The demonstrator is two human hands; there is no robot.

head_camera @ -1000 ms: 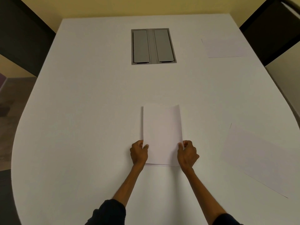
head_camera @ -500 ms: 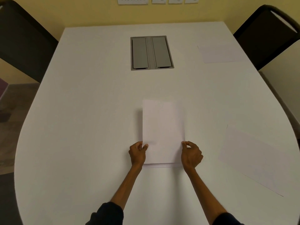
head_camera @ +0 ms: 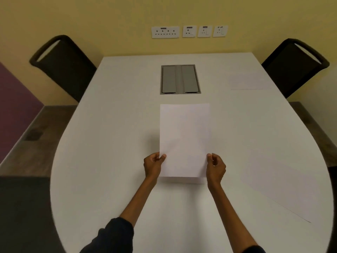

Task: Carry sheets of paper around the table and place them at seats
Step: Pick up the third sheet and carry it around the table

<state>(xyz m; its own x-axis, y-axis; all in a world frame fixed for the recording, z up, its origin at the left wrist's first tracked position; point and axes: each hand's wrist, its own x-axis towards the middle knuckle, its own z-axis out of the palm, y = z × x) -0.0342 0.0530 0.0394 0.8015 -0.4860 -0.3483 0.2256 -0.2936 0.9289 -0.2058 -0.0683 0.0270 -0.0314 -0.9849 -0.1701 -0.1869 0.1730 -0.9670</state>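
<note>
Here's the view down the white bench (head_camera: 109, 143), and right in the middle is the sheet (head_camera: 184, 139), long way on, pointing toward the far wall. The left hand (head_camera: 154, 166) pinches it at the near left corner, thumb on top of the paper and fingers curled under the edge. The right hand (head_camera: 216, 168) is at the near right corner, fingers loosely curled against the paper's edge. Whether it actually grips the paper, I can't tell from here. There's a soft shadow on the bench along the sheet's left side and a darker band under its near edge, so the near end sits a little off the surface.

Over to the right, a second sheet (head_camera: 284, 185) lies flat and angled near the curved rim, well apart from the hands. A third sheet (head_camera: 248, 82) lies flat at the far right, just in front of the right-hand chair (head_camera: 295, 66). Another dark chair (head_camera: 63, 64) stands at the far left corner. Between them, a grey panel (head_camera: 180, 79) with two flaps is set into the bench, just beyond the held sheet. A row of sockets (head_camera: 188, 31) runs along the yellow wall. A dark sleeve (head_camera: 113, 234) covers the left arm near the bottom.
</note>
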